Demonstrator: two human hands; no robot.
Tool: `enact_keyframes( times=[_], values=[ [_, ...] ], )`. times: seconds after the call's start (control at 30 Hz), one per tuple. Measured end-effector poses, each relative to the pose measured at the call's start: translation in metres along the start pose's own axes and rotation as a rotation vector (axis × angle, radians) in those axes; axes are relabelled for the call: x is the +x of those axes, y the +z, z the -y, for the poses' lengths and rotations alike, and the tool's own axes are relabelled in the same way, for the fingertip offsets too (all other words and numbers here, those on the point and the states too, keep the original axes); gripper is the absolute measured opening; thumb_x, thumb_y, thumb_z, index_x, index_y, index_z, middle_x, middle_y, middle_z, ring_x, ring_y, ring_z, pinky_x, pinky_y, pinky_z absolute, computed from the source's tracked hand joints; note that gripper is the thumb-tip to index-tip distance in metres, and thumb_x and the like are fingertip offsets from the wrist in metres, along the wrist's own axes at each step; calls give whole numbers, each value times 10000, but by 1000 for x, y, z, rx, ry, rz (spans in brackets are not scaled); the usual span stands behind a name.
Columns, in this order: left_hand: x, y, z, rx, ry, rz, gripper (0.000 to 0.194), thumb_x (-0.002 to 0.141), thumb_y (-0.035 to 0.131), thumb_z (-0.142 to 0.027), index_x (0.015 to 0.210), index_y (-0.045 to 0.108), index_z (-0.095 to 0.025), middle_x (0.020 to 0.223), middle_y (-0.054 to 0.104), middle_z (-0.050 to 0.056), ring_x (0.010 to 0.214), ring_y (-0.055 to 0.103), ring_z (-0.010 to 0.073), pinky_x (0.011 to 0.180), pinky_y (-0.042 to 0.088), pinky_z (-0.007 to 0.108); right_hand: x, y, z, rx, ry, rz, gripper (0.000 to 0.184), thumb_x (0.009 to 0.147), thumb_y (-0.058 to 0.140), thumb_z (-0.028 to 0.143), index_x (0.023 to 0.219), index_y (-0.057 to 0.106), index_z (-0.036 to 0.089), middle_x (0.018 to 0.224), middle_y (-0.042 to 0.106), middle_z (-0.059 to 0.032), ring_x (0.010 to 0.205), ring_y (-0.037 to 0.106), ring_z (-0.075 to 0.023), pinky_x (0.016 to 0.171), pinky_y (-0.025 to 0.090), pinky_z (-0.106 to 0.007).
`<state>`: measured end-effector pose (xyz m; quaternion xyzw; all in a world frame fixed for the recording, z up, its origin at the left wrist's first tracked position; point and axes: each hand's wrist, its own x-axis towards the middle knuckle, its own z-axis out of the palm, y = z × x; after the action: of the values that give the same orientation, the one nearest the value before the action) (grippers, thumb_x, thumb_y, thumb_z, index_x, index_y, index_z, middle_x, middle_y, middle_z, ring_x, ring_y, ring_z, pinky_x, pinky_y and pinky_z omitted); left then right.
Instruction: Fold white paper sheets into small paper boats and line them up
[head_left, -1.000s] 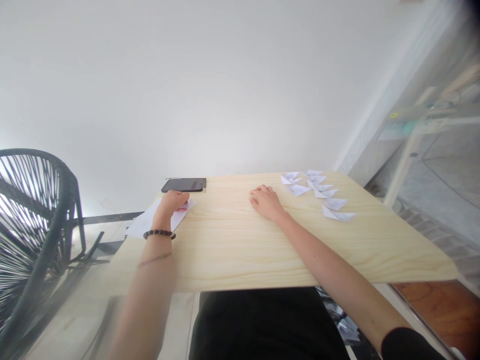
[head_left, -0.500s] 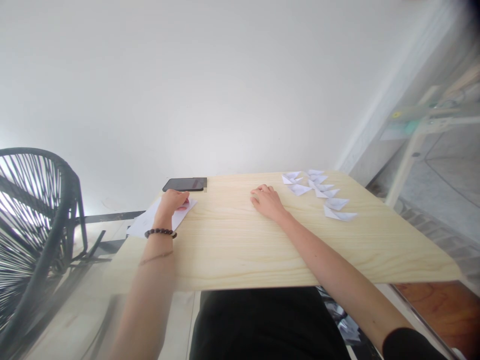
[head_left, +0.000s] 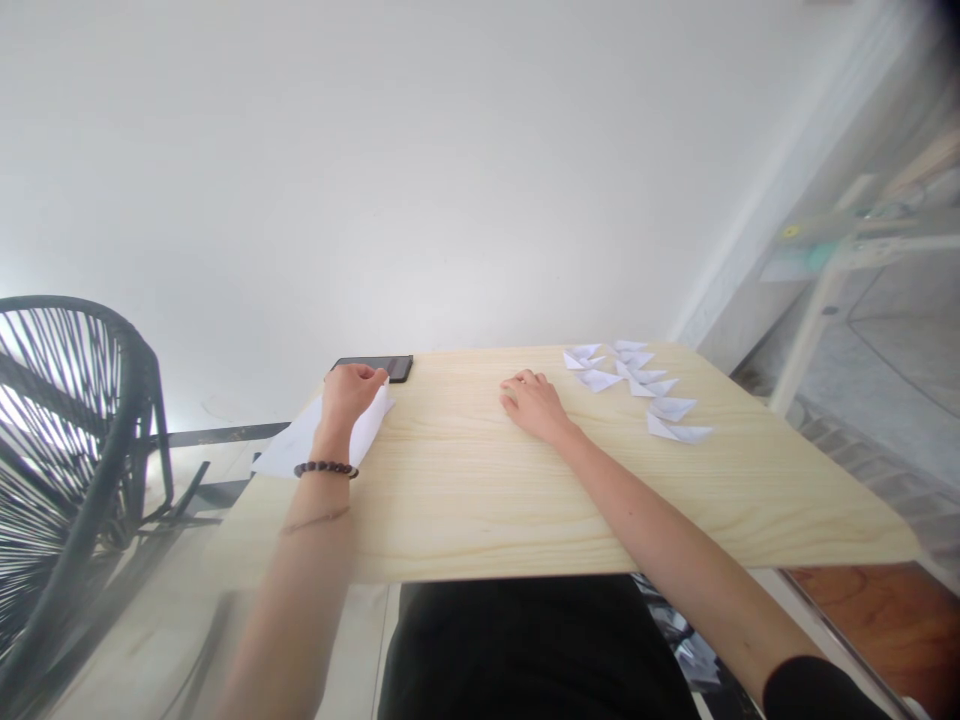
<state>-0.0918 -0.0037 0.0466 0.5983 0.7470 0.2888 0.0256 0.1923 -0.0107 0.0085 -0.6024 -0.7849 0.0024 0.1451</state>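
My left hand pinches the corner of a sheet of paper between thumb and fingers, and that corner is lifted. More white paper lies under it at the table's left edge. On the middle of the wooden table rests my right hand, fingers loosely curved and apart, with nothing visible in it. Several folded white paper pieces, pointed at their ends, lie on the table to the right of this hand.
A black phone lies at the table's back left, partly behind my left hand. A dark woven chair stands at the left. The white wall rises behind the table. A pale metal frame is at the right.
My left hand has risen and moved slightly right, lifting the corner of the paper off the stack. My right hand has stayed in place.
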Motion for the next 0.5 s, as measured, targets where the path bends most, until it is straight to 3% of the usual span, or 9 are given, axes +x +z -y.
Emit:
enact_keyframes(
  times=[0.13, 0.3, 0.4, 0.5],
  values=[
    [-8, 2, -17, -75, 180, -90, 310, 675, 439, -407, 588, 586, -148, 625, 607, 27, 623, 543, 140, 582, 397, 208, 0, 1, -1, 18, -8, -26, 328, 815, 360, 356, 1075, 522, 241, 1103, 459, -78, 980, 397, -223, 819, 329, -341],
    [-21, 10, -38, -334, 274, 121, 376, 732, 412, -464, 654, 575, -135, 601, 602, 28, 469, 537, 102, 491, 412, 199, 1, 2, -2, 41, -12, -36, 323, 814, 361, 351, 1063, 532, 235, 1096, 467, -78, 987, 399, -219, 825, 326, -337],
    [-27, 23, -48, -482, 289, 212, 394, 724, 439, -495, 669, 584, -133, 592, 616, 37, 509, 584, 122, 526, 439, 204, 1, 3, -2, 63, -26, -37, 321, 819, 356, 354, 1054, 537, 231, 1088, 473, -76, 992, 401, -207, 841, 316, -327],
    [-32, 40, -56, -592, 237, 228, 404, 715, 458, -509, 715, 611, -135, 604, 636, 46, 588, 616, 152, 603, 457, 224, 1, 4, 1, 118, -91, -25, 344, 816, 354, 406, 1057, 529, 232, 1081, 480, -67, 1011, 397, -190, 863, 303, -315]
  ],
)
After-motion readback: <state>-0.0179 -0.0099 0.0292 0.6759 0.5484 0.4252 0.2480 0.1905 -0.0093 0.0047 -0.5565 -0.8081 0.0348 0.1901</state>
